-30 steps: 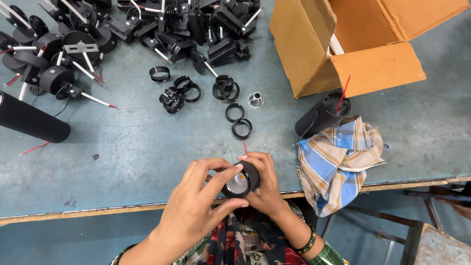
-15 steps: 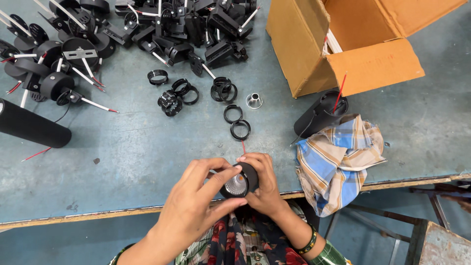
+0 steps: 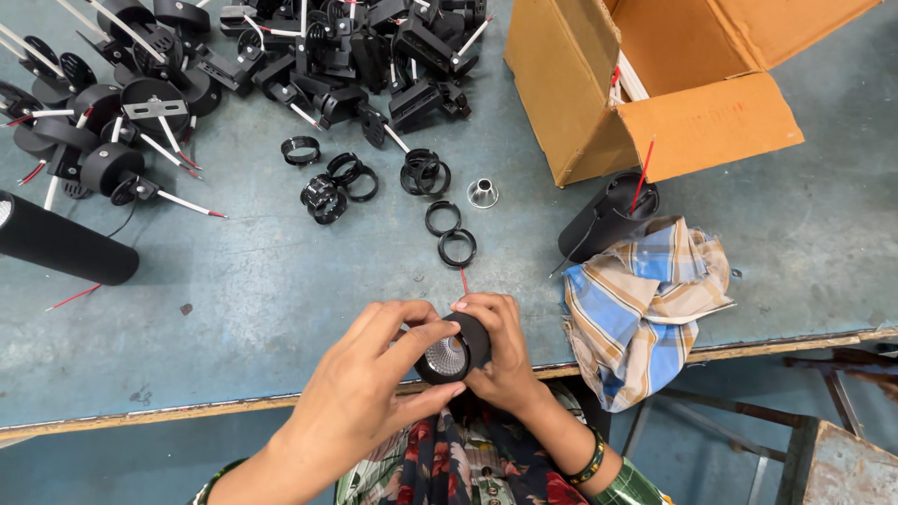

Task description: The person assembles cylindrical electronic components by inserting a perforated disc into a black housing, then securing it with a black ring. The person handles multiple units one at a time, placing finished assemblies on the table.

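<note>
Both my hands hold a small black round lamp housing (image 3: 455, 350) with a shiny silver reflector inside, just over the near edge of the blue-grey table (image 3: 281, 290). My left hand (image 3: 369, 388) pinches its front rim with thumb and forefinger. My right hand (image 3: 498, 351) wraps around its right side and back. A thin red wire (image 3: 463, 279) sticks up from behind the housing. Two loose black rings (image 3: 456, 248) lie just beyond my fingers, and a small silver reflector cup (image 3: 483, 193) stands farther back.
A heap of black lamp parts with white and red leads (image 3: 140, 103) fills the far left and top. More black rings (image 3: 337, 182) lie mid-table. An open cardboard box (image 3: 655, 93) stands at the right, with a black cylinder (image 3: 608, 215) and checked cloth (image 3: 645, 299) before it. A long black tube (image 3: 61, 245) lies at the left.
My hands have turned the housing slightly, so the silver reflector faces more down and left. My left thumb and finger have shifted along the rim. Nothing on the table moved.
</note>
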A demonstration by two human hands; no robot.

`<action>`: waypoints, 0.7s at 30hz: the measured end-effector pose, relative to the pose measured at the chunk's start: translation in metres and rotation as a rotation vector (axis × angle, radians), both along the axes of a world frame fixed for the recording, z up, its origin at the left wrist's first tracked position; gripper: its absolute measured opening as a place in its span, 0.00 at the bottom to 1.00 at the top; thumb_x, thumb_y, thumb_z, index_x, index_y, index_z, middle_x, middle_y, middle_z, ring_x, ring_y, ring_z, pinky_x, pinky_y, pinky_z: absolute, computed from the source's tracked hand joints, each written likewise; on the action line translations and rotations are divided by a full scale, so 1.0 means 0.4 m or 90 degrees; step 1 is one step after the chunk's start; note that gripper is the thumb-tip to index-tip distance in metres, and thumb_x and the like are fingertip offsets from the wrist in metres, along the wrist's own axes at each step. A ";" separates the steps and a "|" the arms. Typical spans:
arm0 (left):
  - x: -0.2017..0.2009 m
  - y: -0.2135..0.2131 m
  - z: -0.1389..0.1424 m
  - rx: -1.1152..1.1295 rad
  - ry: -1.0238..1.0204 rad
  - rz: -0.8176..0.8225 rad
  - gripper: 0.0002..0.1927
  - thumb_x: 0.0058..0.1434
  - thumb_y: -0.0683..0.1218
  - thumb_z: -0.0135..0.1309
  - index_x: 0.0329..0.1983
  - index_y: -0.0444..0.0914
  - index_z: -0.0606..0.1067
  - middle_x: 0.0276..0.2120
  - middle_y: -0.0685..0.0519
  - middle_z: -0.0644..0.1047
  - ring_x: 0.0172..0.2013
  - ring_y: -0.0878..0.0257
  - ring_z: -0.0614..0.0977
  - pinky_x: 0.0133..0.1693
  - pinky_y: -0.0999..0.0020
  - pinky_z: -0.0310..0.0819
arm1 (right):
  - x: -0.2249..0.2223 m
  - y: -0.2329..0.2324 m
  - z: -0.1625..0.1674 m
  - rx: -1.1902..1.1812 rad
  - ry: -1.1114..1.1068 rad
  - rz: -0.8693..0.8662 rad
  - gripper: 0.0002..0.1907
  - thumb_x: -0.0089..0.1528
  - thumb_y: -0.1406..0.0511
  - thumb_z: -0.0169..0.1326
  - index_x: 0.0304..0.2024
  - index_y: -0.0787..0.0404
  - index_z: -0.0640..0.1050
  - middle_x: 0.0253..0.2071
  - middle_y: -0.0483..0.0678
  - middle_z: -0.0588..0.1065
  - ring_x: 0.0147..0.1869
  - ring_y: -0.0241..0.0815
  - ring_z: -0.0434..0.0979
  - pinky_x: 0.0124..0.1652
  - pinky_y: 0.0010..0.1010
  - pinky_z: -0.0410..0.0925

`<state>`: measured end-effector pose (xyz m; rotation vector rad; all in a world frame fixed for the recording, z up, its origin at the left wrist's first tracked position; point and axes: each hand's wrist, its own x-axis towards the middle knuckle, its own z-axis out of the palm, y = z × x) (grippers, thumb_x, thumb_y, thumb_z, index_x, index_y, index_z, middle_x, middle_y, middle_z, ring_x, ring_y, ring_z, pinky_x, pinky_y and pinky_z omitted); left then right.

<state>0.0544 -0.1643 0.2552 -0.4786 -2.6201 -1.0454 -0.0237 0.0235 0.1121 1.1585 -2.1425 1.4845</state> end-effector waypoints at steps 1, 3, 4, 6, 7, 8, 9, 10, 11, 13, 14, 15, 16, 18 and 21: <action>-0.001 -0.002 0.001 0.003 -0.004 -0.007 0.30 0.46 0.48 0.70 0.53 0.39 0.76 0.47 0.50 0.75 0.46 0.51 0.78 0.44 0.59 0.75 | 0.000 0.000 0.001 -0.003 -0.002 0.003 0.35 0.52 0.68 0.63 0.61 0.59 0.67 0.57 0.53 0.72 0.58 0.54 0.71 0.58 0.43 0.64; 0.000 0.005 0.001 -0.013 0.000 -0.004 0.30 0.47 0.48 0.70 0.54 0.39 0.76 0.48 0.50 0.75 0.45 0.51 0.78 0.43 0.59 0.75 | 0.001 0.000 0.002 -0.010 -0.007 0.009 0.35 0.53 0.67 0.63 0.62 0.59 0.67 0.57 0.52 0.72 0.59 0.54 0.72 0.59 0.43 0.64; 0.002 0.008 0.000 -0.021 0.001 -0.002 0.30 0.47 0.48 0.70 0.54 0.39 0.76 0.48 0.49 0.75 0.45 0.51 0.78 0.42 0.60 0.75 | 0.001 0.001 0.003 -0.009 -0.011 0.009 0.34 0.53 0.67 0.63 0.62 0.59 0.67 0.57 0.53 0.72 0.59 0.54 0.71 0.59 0.43 0.64; 0.004 0.010 0.000 -0.015 -0.005 0.004 0.30 0.48 0.49 0.70 0.54 0.39 0.76 0.48 0.49 0.75 0.45 0.52 0.78 0.42 0.60 0.75 | 0.001 0.001 0.004 -0.007 -0.019 0.008 0.34 0.54 0.67 0.63 0.62 0.59 0.67 0.57 0.53 0.72 0.59 0.54 0.71 0.59 0.42 0.64; 0.006 0.011 -0.001 -0.013 -0.008 0.006 0.30 0.48 0.49 0.70 0.54 0.39 0.76 0.48 0.49 0.75 0.45 0.52 0.78 0.42 0.60 0.75 | 0.001 0.001 0.005 -0.010 -0.018 0.009 0.34 0.54 0.67 0.63 0.62 0.59 0.67 0.57 0.52 0.72 0.59 0.54 0.71 0.59 0.42 0.64; 0.007 0.012 -0.002 -0.007 -0.006 0.008 0.30 0.48 0.49 0.70 0.54 0.39 0.75 0.48 0.50 0.75 0.45 0.52 0.78 0.42 0.60 0.75 | 0.001 0.001 0.005 -0.012 -0.018 0.009 0.34 0.54 0.67 0.64 0.62 0.59 0.67 0.57 0.52 0.73 0.59 0.54 0.71 0.59 0.43 0.64; 0.008 0.013 -0.003 0.000 -0.004 0.011 0.29 0.48 0.49 0.69 0.54 0.39 0.75 0.49 0.50 0.75 0.45 0.52 0.78 0.43 0.60 0.75 | 0.000 0.001 0.006 -0.014 -0.018 0.011 0.34 0.53 0.67 0.64 0.62 0.59 0.67 0.57 0.52 0.73 0.59 0.54 0.71 0.59 0.43 0.64; 0.008 0.013 -0.003 0.007 -0.002 0.014 0.29 0.48 0.49 0.69 0.54 0.39 0.75 0.49 0.50 0.75 0.45 0.52 0.78 0.43 0.60 0.75 | 0.000 0.001 0.006 -0.012 -0.017 0.010 0.35 0.53 0.67 0.64 0.62 0.59 0.67 0.57 0.52 0.73 0.59 0.54 0.71 0.59 0.43 0.64; 0.008 0.013 -0.004 0.003 0.002 0.016 0.29 0.48 0.49 0.69 0.54 0.38 0.76 0.49 0.50 0.75 0.45 0.52 0.78 0.43 0.60 0.75 | -0.001 0.001 0.006 -0.011 -0.016 0.010 0.35 0.53 0.67 0.64 0.62 0.59 0.67 0.57 0.52 0.73 0.59 0.54 0.71 0.59 0.42 0.64; 0.013 0.015 -0.005 -0.004 0.010 0.020 0.29 0.49 0.49 0.69 0.54 0.38 0.76 0.49 0.50 0.75 0.45 0.52 0.78 0.43 0.60 0.75 | 0.001 0.001 0.005 -0.007 -0.013 0.010 0.35 0.53 0.66 0.64 0.62 0.59 0.67 0.57 0.52 0.72 0.59 0.54 0.71 0.59 0.42 0.64; 0.015 0.016 -0.004 -0.013 0.011 0.028 0.30 0.48 0.49 0.70 0.54 0.39 0.76 0.48 0.50 0.75 0.44 0.52 0.78 0.42 0.60 0.75 | 0.002 0.000 0.004 -0.005 -0.010 0.010 0.35 0.52 0.66 0.64 0.61 0.59 0.67 0.56 0.52 0.72 0.58 0.54 0.71 0.59 0.43 0.64; 0.016 0.016 -0.004 -0.023 0.012 0.036 0.30 0.48 0.50 0.70 0.54 0.39 0.76 0.48 0.51 0.75 0.44 0.53 0.78 0.42 0.60 0.75 | 0.002 0.000 0.004 -0.002 -0.008 0.008 0.36 0.52 0.66 0.64 0.61 0.59 0.67 0.56 0.52 0.72 0.58 0.54 0.71 0.59 0.43 0.63; 0.017 0.017 -0.004 -0.033 0.013 0.043 0.30 0.47 0.50 0.70 0.53 0.39 0.76 0.47 0.51 0.75 0.43 0.53 0.77 0.41 0.60 0.75 | 0.003 0.000 0.003 0.001 -0.009 0.007 0.35 0.52 0.66 0.64 0.61 0.59 0.67 0.56 0.52 0.72 0.58 0.53 0.71 0.59 0.43 0.63; 0.014 0.019 -0.005 -0.031 0.011 0.044 0.30 0.47 0.51 0.70 0.53 0.39 0.76 0.47 0.51 0.75 0.43 0.53 0.78 0.41 0.60 0.75 | 0.002 0.001 0.001 0.008 -0.010 0.004 0.35 0.52 0.66 0.64 0.61 0.59 0.68 0.56 0.52 0.73 0.58 0.53 0.72 0.59 0.43 0.63; 0.011 0.020 -0.007 -0.024 0.007 0.042 0.30 0.48 0.52 0.70 0.53 0.39 0.76 0.47 0.51 0.75 0.43 0.53 0.78 0.41 0.61 0.75 | 0.000 0.003 -0.005 -0.012 -0.027 0.013 0.36 0.51 0.65 0.63 0.62 0.60 0.67 0.56 0.53 0.72 0.60 0.55 0.71 0.61 0.43 0.64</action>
